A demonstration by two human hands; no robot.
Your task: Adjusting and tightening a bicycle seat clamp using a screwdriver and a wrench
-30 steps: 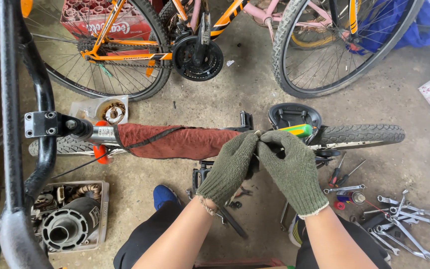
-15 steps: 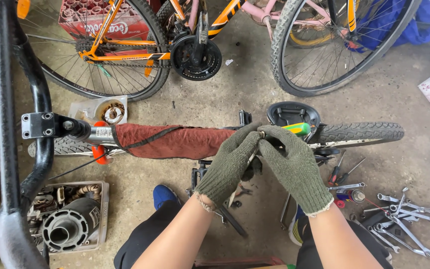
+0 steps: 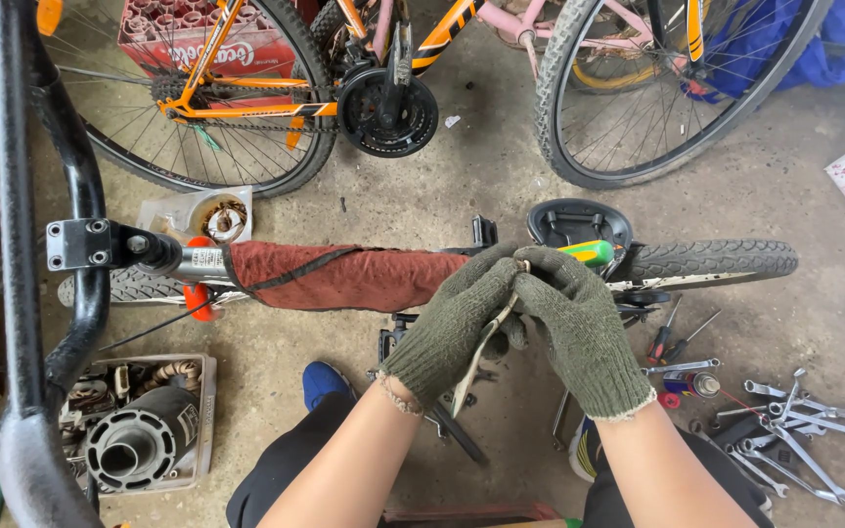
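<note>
Green knit gloves: cover both hands.
Left hand [image 3: 462,318]: clenched on pliers [image 3: 481,347] over the bicycle frame [image 3: 344,276].
Right hand [image 3: 579,328]: fingertips pinching at the pliers' tip, beside the saddle [image 3: 579,223].
Floor: spanners [image 3: 794,430] lying right.

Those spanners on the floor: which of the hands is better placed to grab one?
Probably the right hand: the spanners lie on its side. The left hand would have to cross over.

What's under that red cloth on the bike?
The red cloth wraps the bike's top tube, hiding it; bare metal shows at its left end. The gloved hands cover its right end.
</note>
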